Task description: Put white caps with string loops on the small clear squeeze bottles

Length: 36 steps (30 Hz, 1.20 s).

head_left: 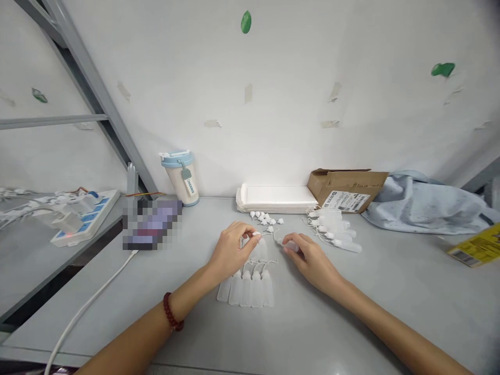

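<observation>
My left hand is closed in a pinch, with a small white cap at its thumb and fingertips. In my right hand lies a small translucent squeeze bottle, tilted, its narrow tip pointing left. Beneath and beside my left fingers are more such bottles, partly hidden by the hand. Nearer to me, several translucent bottles lie side by side in a row, thin white cords at their necks. Just beyond my hands is a loose cluster of white caps.
Right of my hands lie several bottles with white tips. Behind them are a white stack of flat boxes, an open cardboard box and a grey cloth. Leftward stand a tumbler, a phone on a cable and a power strip.
</observation>
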Motion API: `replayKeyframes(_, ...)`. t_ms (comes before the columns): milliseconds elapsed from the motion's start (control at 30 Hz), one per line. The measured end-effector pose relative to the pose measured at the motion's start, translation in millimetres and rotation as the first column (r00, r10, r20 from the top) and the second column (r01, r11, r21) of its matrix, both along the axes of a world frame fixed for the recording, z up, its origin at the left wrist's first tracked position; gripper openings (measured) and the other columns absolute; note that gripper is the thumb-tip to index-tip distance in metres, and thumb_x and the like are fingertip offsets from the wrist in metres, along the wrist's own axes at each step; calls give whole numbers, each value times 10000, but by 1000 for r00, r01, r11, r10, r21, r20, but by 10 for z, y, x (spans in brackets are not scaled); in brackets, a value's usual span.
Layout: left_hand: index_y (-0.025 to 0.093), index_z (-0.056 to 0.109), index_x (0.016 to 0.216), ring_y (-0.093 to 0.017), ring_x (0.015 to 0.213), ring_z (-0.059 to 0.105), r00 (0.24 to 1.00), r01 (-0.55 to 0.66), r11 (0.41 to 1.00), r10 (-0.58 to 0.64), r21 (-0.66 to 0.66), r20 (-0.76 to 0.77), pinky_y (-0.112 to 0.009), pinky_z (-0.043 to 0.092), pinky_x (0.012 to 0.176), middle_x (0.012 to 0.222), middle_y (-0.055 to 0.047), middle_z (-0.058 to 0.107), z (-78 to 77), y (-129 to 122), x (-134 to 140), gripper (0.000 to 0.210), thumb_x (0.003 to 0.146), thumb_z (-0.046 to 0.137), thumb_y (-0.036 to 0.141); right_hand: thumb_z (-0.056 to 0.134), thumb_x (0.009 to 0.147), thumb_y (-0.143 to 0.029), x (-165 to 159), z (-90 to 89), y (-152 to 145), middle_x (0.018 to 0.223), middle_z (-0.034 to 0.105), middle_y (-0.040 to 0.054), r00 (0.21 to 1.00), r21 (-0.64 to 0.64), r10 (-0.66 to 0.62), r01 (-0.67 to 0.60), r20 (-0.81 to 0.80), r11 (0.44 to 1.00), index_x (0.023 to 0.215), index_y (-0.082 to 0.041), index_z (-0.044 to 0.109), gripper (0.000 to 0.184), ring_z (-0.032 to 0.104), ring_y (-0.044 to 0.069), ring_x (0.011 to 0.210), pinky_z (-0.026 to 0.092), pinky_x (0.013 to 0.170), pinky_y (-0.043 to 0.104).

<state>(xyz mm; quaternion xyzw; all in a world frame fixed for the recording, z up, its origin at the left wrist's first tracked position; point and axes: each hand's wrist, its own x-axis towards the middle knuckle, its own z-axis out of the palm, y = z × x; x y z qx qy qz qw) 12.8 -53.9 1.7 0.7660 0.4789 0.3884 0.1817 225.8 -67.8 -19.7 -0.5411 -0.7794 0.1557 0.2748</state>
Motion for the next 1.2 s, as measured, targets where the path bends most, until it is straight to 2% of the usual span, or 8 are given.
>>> replayKeyframes(100, 185, 618, 815, -145, 709, 547, 998, -31, 994, 36, -104, 44, -257, 421, 600, 793, -21, 635, 37, -26, 24, 191, 830, 506, 338, 427, 870, -330, 7, 40, -18, 711, 547, 2, 995, -15, -41, 40, -88, 999, 933, -225, 521, 154, 464, 148, 561, 400, 531, 275)
replayKeyframes(233, 188, 643, 819, -131, 630, 521, 997, -37, 980, 51, -195, 66, -253, 423, 578, 750, -11, 629, 70, -73, 53, 224, 809, 518, 373, 453, 858, -352, -13, 119, -72, 690, 522, -7, 974, -25, -54, 50, -219, 998, 808, -216, 492, 150, 440, 136, 589, 364, 501, 241)
replayKeyframes(367, 194, 650, 887, -93, 517, 474, 990, 53, 939, -4, -340, 141, -236, 409, 501, 808, -9, 627, 83, -111, 74, 268, 802, 514, 409, 491, 844, -382, -34, 176, -122, 732, 528, -9, 938, -95, -33, 0, -345, 996, 770, -211, 484, 186, 454, 130, 639, 365, 530, 232)
replayKeyframes(500, 194, 656, 914, -96, 540, 488, 976, 139, 897, -52, -419, 212, -218, 392, 473, 860, -23, 641, 125, -147, 98, 263, 799, 521, 388, 524, 831, -407, -40, 194, -138, 739, 539, -14, 870, -184, -31, -69, -492, 981, 763, -204, 465, 221, 484, 125, 653, 368, 574, 241)
replayKeyframes(733, 199, 646, 907, -55, 450, 379, 959, 175, 881, -52, -439, 279, -202, 345, 411, 840, -16, 601, 193, -219, 114, 260, 793, 537, 405, 543, 817, -418, -47, 226, -138, 756, 616, 4, 777, -272, -72, -131, -625, 953, 753, -206, 427, 250, 575, 165, 745, 392, 658, 280)
replayKeyframes(867, 200, 647, 894, -76, 505, 430, 952, 171, 892, -41, -418, 302, -203, 376, 437, 823, -19, 589, 209, -265, 116, 265, 786, 547, 421, 556, 803, -424, -38, 236, -129, 780, 635, 23, 736, -279, -113, -107, -668, 954, 744, -207, 419, 263, 578, 166, 751, 400, 673, 287)
replayKeyframes(1033, 183, 651, 895, -91, 572, 464, 941, 248, 855, -99, -455, 325, -207, 418, 503, 827, -25, 588, 234, -307, 136, 289, 792, 535, 427, 563, 800, -431, -31, 239, -121, 739, 619, 15, 728, -283, -119, -107, -675, 953, 738, -207, 420, 273, 582, 172, 773, 397, 677, 284)
replayKeyframes(1200, 175, 659, 898, -83, 562, 457, 944, 232, 828, -64, -511, 325, -209, 407, 513, 838, -27, 602, 249, -300, 153, 290, 785, 545, 416, 567, 796, -457, -41, 256, -149, 746, 622, 20, 726, -302, -96, -159, -681, 940, 726, -207, 410, 304, 573, 161, 726, 394, 668, 286)
